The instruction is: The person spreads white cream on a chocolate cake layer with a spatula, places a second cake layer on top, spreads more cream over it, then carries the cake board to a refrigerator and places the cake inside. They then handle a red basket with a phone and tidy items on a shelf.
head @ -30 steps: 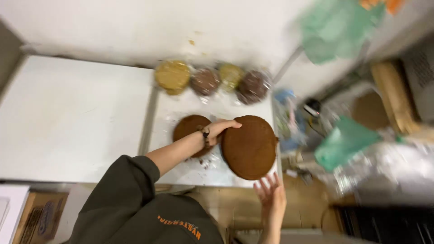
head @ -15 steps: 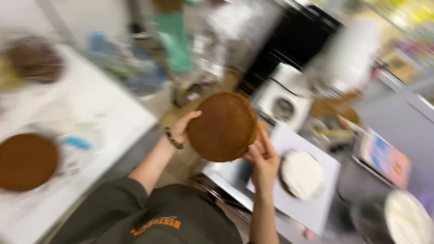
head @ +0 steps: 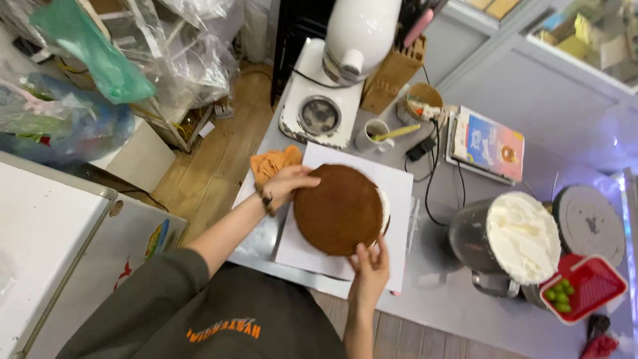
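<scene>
A round brown cake layer sits over a white cream-covered layer, whose edge shows at its right side. Both lie on a white sheet on the grey counter. My left hand grips the layer's left rim; a beaded band is on that wrist. My right hand holds the rim nearest me, fingers spread along it.
A white stand mixer stands behind the sheet, with a knife block and a mug beside it. To the right are a metal bowl of white cream, a grey turntable, and a red basket of green fruit. An orange cloth lies left.
I turned from the white table toward the grey counter. The brown layer, earlier carried in the air, now rests over the cream-covered layer, both hands still on its rim.
</scene>
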